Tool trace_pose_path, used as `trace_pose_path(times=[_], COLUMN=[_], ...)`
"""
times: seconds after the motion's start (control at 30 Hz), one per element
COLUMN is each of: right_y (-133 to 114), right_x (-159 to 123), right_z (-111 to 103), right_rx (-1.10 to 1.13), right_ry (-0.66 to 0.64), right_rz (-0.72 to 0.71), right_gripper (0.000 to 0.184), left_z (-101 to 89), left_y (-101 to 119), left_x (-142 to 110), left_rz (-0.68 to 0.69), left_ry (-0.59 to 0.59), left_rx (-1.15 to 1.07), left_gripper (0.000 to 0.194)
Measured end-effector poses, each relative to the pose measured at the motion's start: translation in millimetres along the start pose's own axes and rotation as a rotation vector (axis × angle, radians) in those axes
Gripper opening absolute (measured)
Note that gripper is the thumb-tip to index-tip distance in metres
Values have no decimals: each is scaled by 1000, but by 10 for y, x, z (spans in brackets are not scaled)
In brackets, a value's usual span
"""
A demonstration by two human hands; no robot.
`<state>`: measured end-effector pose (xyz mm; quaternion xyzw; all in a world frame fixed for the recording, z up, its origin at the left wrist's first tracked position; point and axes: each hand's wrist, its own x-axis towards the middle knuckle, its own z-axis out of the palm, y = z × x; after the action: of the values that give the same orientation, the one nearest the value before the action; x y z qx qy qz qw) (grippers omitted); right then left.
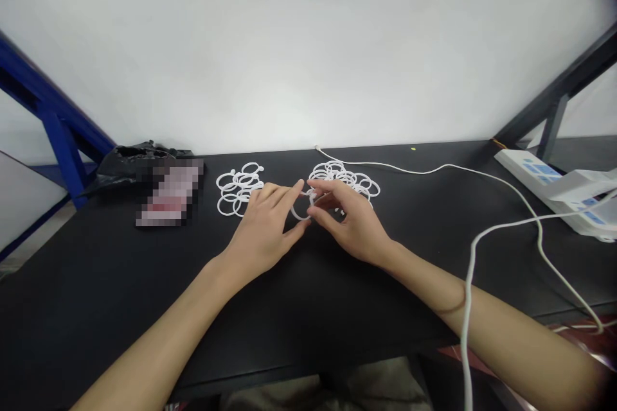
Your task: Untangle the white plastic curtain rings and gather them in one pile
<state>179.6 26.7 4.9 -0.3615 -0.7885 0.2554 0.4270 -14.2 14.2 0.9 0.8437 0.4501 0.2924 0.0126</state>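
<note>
Two bare arms reach in over the black bench (308,314), and some dull cloth (337,392) shows under its near edge. A white cord (467,308) comes down over the right arm, close to us. The left hand (265,221) and the right hand (357,218) meet near the middle of the bench. They hold one thin white ring (303,217) between them, with the left hand's finger and thumb at its left side and the right hand's finger and thumb pinching its right side. The ring is up at the fingertips, and its round loop shows in the gap between the hands. A few tiny white bits (340,211) lie just under the right hand. Just past the left hand is a loose heap of white rings (229,183), with some rings on top of others, and small round knobs show there. A bigger heap of white rings (332,168) lies past the right hand, which hides part of it. Off to the left is a pink, blocky, blurred thing (171,196), too fuzzy to name, with a crinkly black bag (128,164) beside it. Far to the right sits a white gadget (554,189) with blue patches. The thin cord bends back across the bench to its far edge, near a tiny yellow speck (413,149). Blue bars (60,135) stand at the left, dark bars (554,115) at the right, and a pale wall (308,45) behind.
</note>
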Motion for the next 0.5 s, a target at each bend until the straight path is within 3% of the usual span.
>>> trace_pose_path(times=[0.17, 0.5], right_y=[-18, -6], right_x=[9, 4], right_z=[-34, -39], right_rx=[-119, -171], right_ry=[-6, -74], right_rz=[-55, -83], right_gripper=[19, 23], left_z=[1, -32], left_y=[25, 10], left_x=[-3, -6], left_rz=[-45, -45], left_ry=[-88, -148], left_rx=[-75, -121], left_gripper=[67, 74])
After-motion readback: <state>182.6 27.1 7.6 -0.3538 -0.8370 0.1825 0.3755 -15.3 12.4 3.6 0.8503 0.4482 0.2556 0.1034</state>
